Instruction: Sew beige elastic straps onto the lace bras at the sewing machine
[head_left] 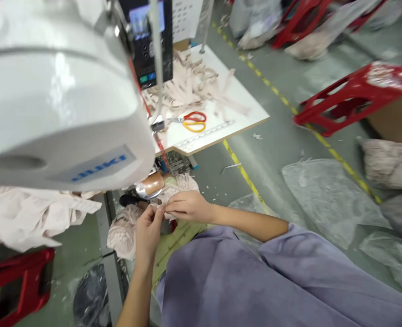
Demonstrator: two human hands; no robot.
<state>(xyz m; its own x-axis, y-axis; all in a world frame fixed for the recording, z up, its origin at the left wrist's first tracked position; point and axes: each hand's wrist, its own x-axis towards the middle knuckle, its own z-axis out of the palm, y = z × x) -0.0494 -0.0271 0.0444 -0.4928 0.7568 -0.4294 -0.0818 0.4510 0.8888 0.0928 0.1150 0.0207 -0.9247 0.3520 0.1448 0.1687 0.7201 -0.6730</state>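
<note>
My left hand [148, 225] and my right hand [189, 206] meet fingertip to fingertip below the sewing machine head [67, 104]. Both pinch a small piece of pale pink fabric [163, 198], mostly hidden by the fingers. Beside my left hand lies a gathered bundle of pale pink fabric [123, 232]. Another ruffled pink bundle [187, 182] sits just beyond my right hand. A shiny, copper-coloured round part [153, 184] shows right behind the fingers. Under my wrists is an olive-green cloth [175, 245] across the lap.
Scissors [194, 121] with red and yellow handles lie on the white table [221, 129], by loose pale strips [190, 84]. More pale fabric [33, 218] hangs at left. Red stools [350, 97], plastic bags [326, 195] and yellow floor tape [243, 172] are at right.
</note>
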